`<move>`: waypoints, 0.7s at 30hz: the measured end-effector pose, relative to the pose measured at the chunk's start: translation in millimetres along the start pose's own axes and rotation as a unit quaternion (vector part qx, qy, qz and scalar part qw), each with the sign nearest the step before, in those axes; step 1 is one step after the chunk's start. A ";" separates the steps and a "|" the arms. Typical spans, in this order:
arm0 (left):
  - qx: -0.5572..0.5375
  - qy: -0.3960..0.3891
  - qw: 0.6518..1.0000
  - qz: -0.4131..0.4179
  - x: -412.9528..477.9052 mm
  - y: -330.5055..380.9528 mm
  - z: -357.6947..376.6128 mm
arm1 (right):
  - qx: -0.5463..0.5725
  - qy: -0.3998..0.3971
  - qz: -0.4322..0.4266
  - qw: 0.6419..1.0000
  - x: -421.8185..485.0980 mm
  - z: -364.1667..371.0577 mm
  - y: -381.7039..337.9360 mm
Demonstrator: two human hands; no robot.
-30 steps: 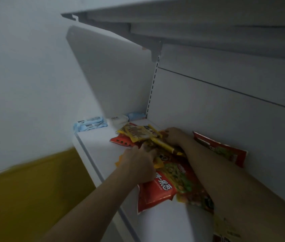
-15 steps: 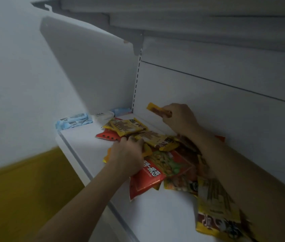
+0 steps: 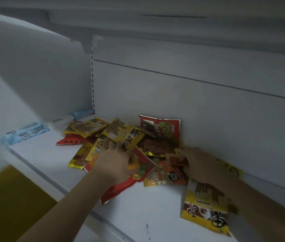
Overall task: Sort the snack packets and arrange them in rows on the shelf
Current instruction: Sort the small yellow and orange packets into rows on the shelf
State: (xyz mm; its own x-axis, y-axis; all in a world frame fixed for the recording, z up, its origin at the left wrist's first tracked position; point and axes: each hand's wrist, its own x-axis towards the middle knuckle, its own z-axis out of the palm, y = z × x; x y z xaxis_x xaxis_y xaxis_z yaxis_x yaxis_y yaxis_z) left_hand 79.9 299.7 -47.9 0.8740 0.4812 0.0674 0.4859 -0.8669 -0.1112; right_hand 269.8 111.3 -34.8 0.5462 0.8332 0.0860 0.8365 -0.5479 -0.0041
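Hardly begun: the snack packets (image 3: 120,135) lie heaped at the back edge of the shelf (image 3: 50,159), no rows yet. The left hand (image 3: 113,163) rests on them, fingers (image 3: 119,145) spread; the right hand (image 3: 197,163) touches the heap, grip unclear.

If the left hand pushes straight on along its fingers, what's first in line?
The yellow stick-snack packet, right at the left hand fingertips; they seem to touch its near edge. Past it, likely the back panel, though depth is unclear.
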 end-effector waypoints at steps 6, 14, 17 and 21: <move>-0.055 0.052 0.995 0.062 -14.6 37.4 3.4 | 0.033 0.076 0.069 0.994 -20.5 -4.4 20.0; -0.181 0.091 0.965 0.166 -25.3 60.8 3.1 | 0.126 0.213 0.082 0.965 -21.1 -26.9 -7.9; -0.193 0.112 0.959 0.175 -32.6 63.9 2.0 | 0.150 0.203 0.044 0.967 -24.7 -23.2 -25.0; -0.113 0.159 0.978 0.071 -38.6 40.6 -4.0 | 0.157 0.132 -0.005 0.979 -26.7 -12.7 -51.0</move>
State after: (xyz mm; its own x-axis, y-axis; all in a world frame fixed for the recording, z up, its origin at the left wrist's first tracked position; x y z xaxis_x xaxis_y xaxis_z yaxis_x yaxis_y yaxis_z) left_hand 65.8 245.4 -51.1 0.8695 0.3207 0.3757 0.3155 -0.9458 0.0771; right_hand 212.1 116.1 -24.2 0.5423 0.7674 0.3421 0.8367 -0.4559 -0.3036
